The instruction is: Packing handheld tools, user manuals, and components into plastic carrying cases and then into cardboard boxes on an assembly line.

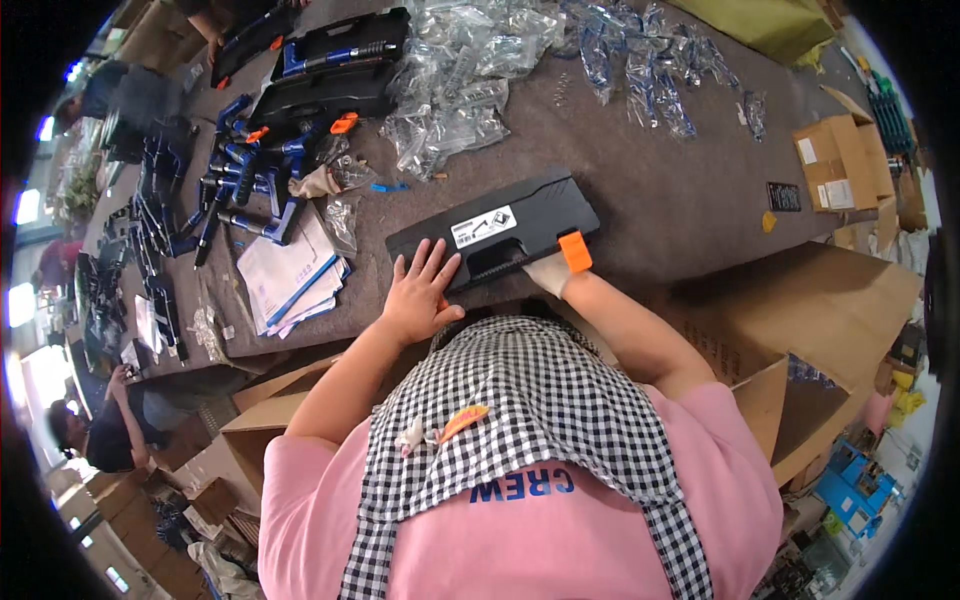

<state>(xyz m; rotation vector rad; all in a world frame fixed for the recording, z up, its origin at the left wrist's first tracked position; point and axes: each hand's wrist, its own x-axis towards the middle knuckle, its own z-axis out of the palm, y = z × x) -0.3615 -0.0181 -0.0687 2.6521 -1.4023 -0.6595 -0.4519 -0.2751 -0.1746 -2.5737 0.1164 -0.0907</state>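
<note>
A closed black plastic tool case (555,205) with a white label lies at the table's near edge, in front of me. Its orange latch (574,251) shows at the near right corner. My left hand (425,295) rests on the case's near left part, fingers stretched out and spread over the lid, thumb toward the near edge. My right hand (547,274), in a pale glove, is at the near edge beside the handle and the orange latch. Its fingers are mostly hidden by the case, so their grip does not show.
Left of the case lie papers (285,275) with a blue pen and several blue-and-black tools (255,175). Behind are an open black case (335,65) and a heap of clear plastic bags (450,85). Cardboard boxes (845,165) stand at the right. Another person's hand (215,42) is at far left.
</note>
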